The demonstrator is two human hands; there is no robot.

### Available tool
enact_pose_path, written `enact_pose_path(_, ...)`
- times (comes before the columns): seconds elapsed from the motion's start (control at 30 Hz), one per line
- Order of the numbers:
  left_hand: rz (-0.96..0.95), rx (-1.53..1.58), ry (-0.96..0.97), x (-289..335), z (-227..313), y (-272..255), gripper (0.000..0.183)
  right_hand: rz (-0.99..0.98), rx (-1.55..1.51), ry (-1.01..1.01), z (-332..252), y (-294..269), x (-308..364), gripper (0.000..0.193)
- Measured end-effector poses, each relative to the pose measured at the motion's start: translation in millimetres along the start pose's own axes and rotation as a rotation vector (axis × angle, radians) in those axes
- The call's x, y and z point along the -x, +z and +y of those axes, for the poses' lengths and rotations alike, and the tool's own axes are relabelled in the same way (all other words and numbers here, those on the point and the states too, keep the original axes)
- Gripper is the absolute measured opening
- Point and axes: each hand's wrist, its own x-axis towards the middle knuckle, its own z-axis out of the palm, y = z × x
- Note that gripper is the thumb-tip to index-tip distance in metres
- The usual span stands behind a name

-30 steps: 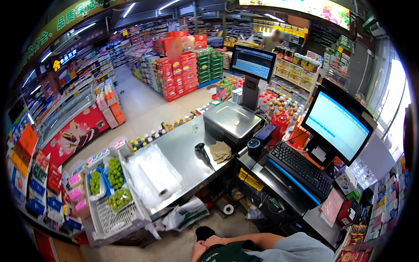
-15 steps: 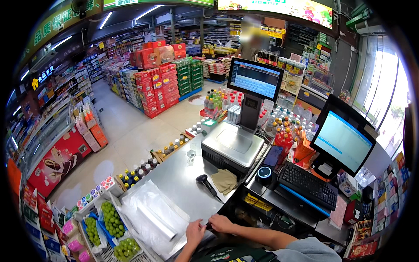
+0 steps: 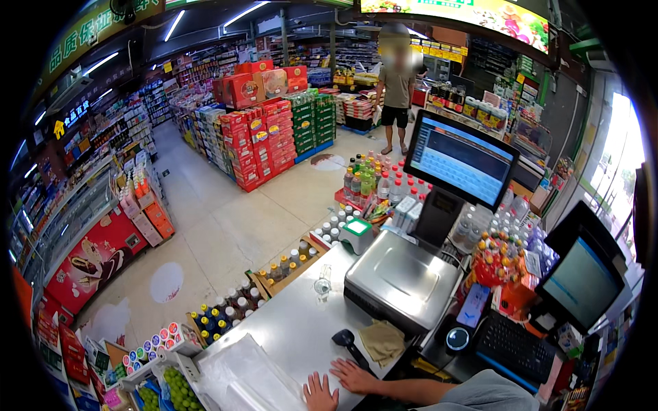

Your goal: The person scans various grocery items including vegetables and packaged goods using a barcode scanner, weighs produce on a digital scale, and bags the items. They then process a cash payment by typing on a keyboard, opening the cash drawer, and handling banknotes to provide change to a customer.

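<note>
My left hand [image 3: 320, 394] lies palm down on the metal counter [image 3: 295, 329], fingers spread, holding nothing. Close beside it, my right hand [image 3: 353, 377] rests flat with its fingers stretched out, also empty. Just beyond the right hand is a black handheld barcode scanner [image 3: 352, 348], apart from the fingertips as far as I can see. A folded tan cloth [image 3: 382, 342] sits to the right of the scanner. Left of my left hand, clear plastic bags [image 3: 240, 377] are spread over the counter.
A scale [image 3: 404, 277] with a tilted screen [image 3: 462, 159] stands ahead. To the right are a keyboard [image 3: 515, 348], a phone [image 3: 473, 306] and a monitor [image 3: 582, 282]. Green grapes [image 3: 179, 390] fill a crate at lower left. Bottles line the counter's far edge. A person [image 3: 395, 96] stands in the aisle.
My hands have gone from partly curled at the counter's near edge to flat on its top. The view has tilted and shifted, bringing the person in the aisle into fuller sight.
</note>
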Motion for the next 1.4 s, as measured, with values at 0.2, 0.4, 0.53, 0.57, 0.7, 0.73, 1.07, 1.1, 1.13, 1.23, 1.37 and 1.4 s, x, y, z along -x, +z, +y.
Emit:
enact_pose_path(0.2,-0.187,-0.016,-0.08,-4,8,-10,0.061,-0.059,-0.059,0.03,-10,-19,-7,0.051)
enact_pose_path(0.4,-0.165,-0.023,-0.066,-3,2,2,0.06,-0.09,-0.041,0.049,-8,-15,-3,0.052)
enact_pose_path(0.53,-0.026,-0.067,-0.01,-4,1,0,0.054,-0.077,-0.013,0.023,-2,-1,-2,0.052)
enact_pose_path(0.57,-0.001,-0.077,0.008,0,-1,1,0.057,-0.079,0.002,0.018,-2,-1,-2,0.052)
enact_pose_path(0.7,0.073,-0.085,0.055,5,-12,37,0.063,-0.065,0.041,0.024,-5,-5,2,0.051)
enact_pose_path(0.73,0.07,-0.083,0.05,5,-11,33,0.063,-0.058,0.059,0.019,-6,-4,2,0.052)
enact_pose_path(1.07,-0.008,-0.022,0.058,5,-15,20,0.059,-0.012,0.248,0.086,-27,10,-4,0.05)
enact_pose_path(1.1,-0.087,-0.006,0.041,0,-13,11,0.055,-0.049,0.3,0.134,-30,11,-6,0.05)
enact_pose_path(1.13,-0.179,0.018,0.024,-3,-8,-2,0.052,-0.064,0.309,0.176,-36,12,-7,0.051)
enact_pose_path(1.23,-0.32,0.265,-0.076,3,-4,-29,0.039,-0.43,0.196,0.153,-55,-1,-22,0.049)
enact_pose_path(1.37,-0.306,0.743,-0.188,51,5,-72,0.034,-0.791,-0.789,0.2,-57,-32,-14,0.044)
enact_pose_path(1.4,-0.258,0.934,-0.27,66,2,-81,0.032,-0.53,-0.674,0.15,-54,-32,-5,0.045)
